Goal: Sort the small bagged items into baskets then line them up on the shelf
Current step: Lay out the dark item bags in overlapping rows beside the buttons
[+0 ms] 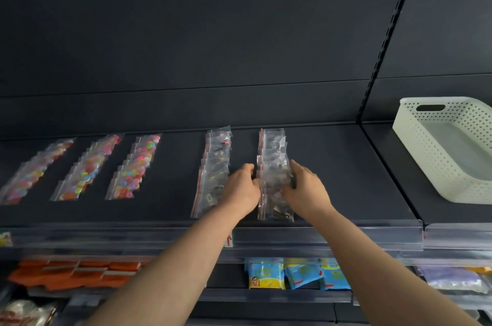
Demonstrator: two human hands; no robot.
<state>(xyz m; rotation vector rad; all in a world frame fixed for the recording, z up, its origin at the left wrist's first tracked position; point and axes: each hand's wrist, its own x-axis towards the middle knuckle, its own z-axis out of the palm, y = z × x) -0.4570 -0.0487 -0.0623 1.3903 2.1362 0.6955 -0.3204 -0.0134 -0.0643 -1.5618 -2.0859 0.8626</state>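
Bags [213, 165] lie in five overlapping rows on the shelf [346, 179]: three colourful rows [87, 168] at 9 o'clock, two with dark bits at centre. Left hand [242, 188] and right hand [306, 188] pinch the fifth row [271, 144] by its two long edges, fingers curled. One white basket [415, 155] sits at 3 o'clock, bare shelf between. At 6 o'clock the rows end just short of the shelf lip.

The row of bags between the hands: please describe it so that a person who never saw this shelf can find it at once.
On the dark upper shelf, left of the white basket, lie five rows of bags. It is the rightmost row. Unlike the colourful rows, it holds dark pieces, and the left hand and right hand hold it.
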